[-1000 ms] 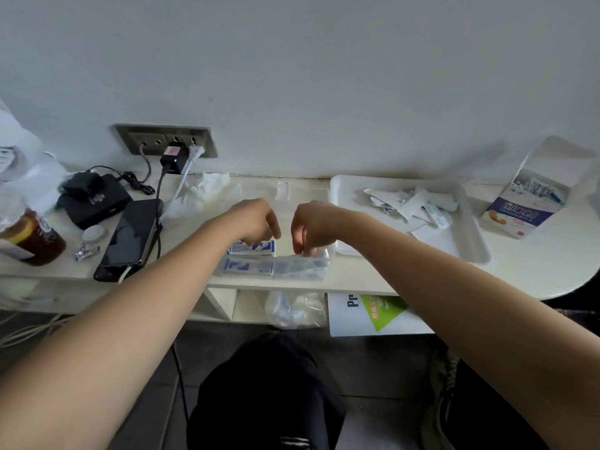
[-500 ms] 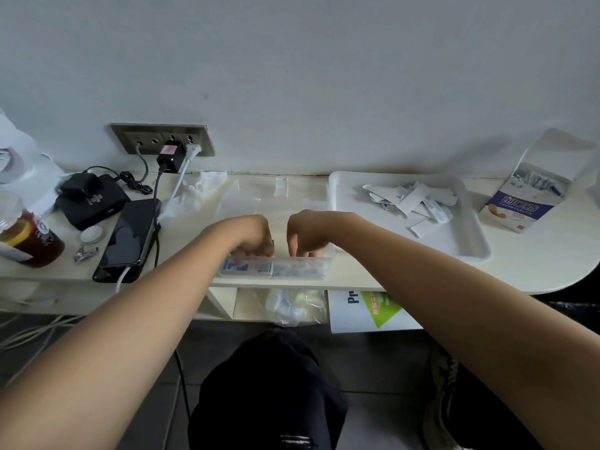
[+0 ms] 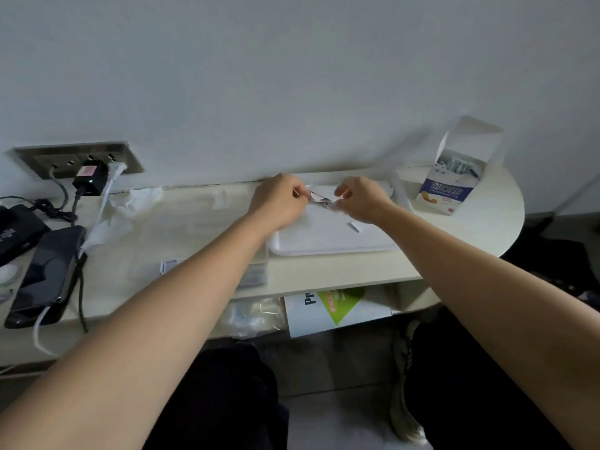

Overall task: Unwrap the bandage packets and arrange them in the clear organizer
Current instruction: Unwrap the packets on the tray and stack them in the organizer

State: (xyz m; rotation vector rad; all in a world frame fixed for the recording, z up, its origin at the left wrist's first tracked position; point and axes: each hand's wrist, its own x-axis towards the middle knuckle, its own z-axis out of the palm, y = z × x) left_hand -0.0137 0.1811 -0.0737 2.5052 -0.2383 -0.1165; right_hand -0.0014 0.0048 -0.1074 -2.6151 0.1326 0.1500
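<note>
My left hand (image 3: 281,203) and my right hand (image 3: 360,199) meet over the far part of the white tray (image 3: 324,243). Between their fingertips they pinch a small white bandage packet (image 3: 319,198), one hand at each end. The rest of the paper pile on the tray is hidden behind my hands. One loose white strip (image 3: 354,227) lies on the tray floor. The clear organizer (image 3: 256,271) sits at the shelf's front edge, mostly covered by my left forearm. A blue-printed bandage piece (image 3: 168,264) lies at its left.
An open bandage box (image 3: 454,180) stands at the right end of the shelf. At the left lie a black phone (image 3: 45,274), cables, a charger in the wall socket (image 3: 89,177) and crumpled white tissue (image 3: 130,203). A plastic bag and a printed sheet (image 3: 334,306) sit on the lower shelf.
Both hands left the clear organizer at the front edge and moved back and right to the white tray, where they now pinch a packet. The view has shifted right.
</note>
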